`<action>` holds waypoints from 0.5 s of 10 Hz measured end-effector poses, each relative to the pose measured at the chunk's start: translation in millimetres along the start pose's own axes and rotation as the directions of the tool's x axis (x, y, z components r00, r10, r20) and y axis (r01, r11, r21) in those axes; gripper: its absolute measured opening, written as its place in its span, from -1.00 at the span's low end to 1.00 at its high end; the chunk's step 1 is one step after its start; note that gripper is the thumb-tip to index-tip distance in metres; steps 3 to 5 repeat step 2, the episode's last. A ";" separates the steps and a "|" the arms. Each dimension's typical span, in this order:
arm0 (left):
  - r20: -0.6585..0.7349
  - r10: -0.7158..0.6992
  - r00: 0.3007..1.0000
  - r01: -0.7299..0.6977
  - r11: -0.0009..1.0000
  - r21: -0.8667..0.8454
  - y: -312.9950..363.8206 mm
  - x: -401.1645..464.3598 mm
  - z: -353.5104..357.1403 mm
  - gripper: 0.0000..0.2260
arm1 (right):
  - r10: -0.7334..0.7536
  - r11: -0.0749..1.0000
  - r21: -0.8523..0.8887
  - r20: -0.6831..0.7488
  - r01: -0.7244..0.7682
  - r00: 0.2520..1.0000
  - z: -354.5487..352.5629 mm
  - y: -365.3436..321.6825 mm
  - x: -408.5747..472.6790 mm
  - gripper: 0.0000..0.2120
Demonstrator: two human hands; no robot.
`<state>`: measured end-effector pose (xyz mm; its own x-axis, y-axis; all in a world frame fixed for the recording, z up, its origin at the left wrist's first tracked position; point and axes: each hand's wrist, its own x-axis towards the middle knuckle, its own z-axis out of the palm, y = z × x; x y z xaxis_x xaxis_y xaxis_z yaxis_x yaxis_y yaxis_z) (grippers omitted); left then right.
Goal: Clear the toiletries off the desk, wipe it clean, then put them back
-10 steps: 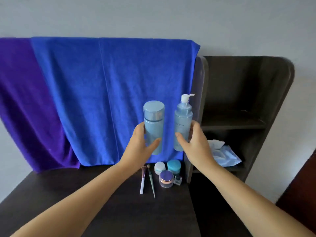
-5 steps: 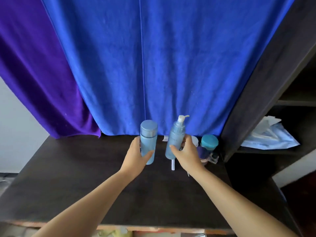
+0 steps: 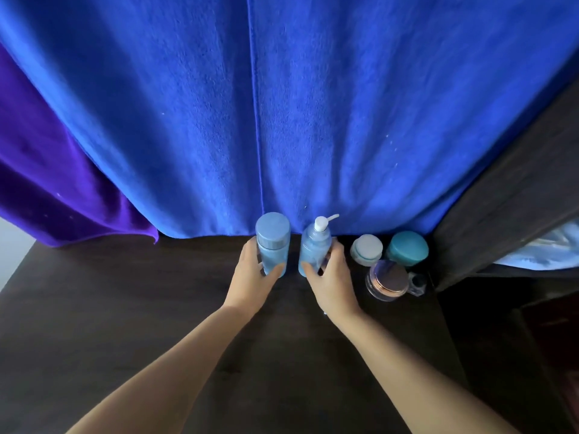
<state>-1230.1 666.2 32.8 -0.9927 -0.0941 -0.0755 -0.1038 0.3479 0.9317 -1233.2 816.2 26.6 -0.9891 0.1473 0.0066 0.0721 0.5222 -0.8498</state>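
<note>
Left hand (image 3: 250, 277) grips capped bottle (image 3: 272, 242); right hand (image 3: 329, 277) grips pump bottle (image 3: 314, 245). Both stand upright at the desk (image 3: 125, 308) rear, against the blue towel (image 3: 282, 120). Three jars (image 3: 366, 249) sit just right.

At the back of the dark table (image 3: 125, 308), below a hanging blue towel (image 3: 282, 120), the left hand (image 3: 250, 281) grips a capped blue bottle (image 3: 272, 242) and the right hand (image 3: 332, 281) grips a pump bottle (image 3: 315, 245), both upright, with 3 jars (image 3: 388, 270) just right of them.
</note>
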 end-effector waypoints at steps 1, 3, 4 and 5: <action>0.026 0.001 1.000 -0.002 0.999 0.041 -0.9 1.5 -1.2 -0.56 | 0.002 1.000 0.018 0.014 -0.003 1.000 4.6 4.0 0.7 -0.39; 0.027 0.013 1.000 -0.016 0.995 0.097 0.3 -1.4 -6.2 -0.39 | -0.012 0.994 0.112 0.001 0.011 1.000 2.8 10.4 -2.8 -0.19; 0.027 0.013 1.000 -0.016 0.995 0.097 0.3 -1.4 -6.2 -0.39 | -0.012 0.994 0.112 0.001 0.011 1.000 2.8 10.4 -2.8 -0.19; 0.027 0.013 1.000 -0.016 0.995 0.097 0.3 -1.4 -6.2 -0.39 | -0.012 0.994 0.112 0.001 0.011 1.000 2.8 10.4 -2.8 -0.19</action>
